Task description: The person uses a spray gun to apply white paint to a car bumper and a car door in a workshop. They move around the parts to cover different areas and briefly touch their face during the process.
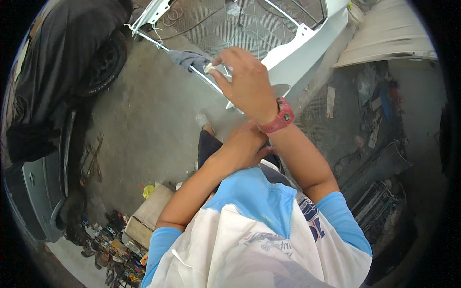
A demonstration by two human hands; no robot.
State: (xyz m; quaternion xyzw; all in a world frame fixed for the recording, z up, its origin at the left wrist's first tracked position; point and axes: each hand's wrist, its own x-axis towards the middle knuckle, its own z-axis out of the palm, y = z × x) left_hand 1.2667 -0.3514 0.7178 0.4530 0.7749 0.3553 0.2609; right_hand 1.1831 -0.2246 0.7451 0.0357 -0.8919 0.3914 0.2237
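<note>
Right hand – raised in front of the body, above the left hand; thumb and forefinger brought together in a pinch on one item, the other fingers curled.

Small off-white piece – one, held at the fingertips of the right hand; in the view it lies at the edge of the grey cloth; whether the two touch cannot be told.

Left hand: one, held low before the waist, partly overlapped by the right wrist; fingers bent, slightly blurred; whether it grips anything cannot be told.

Watch: red, strapped on the right wrist.

Grey cloth: crumpled, draped over a thin white bar of the frame.

White frame: large, vehicle-body shape, open in the middle, ahead of the person.

Grating: metal, patterned, seen through the frame opening.

Shirt: white and light blue, worn by the person.

Shoe: pale, on the grey floor.

Black cover: draped at left, beside a dark wheel.

Cream panel: large, curved, ribbed, at upper right.

Assorted small items: mixed colours, crowded together at lower left.
</note>
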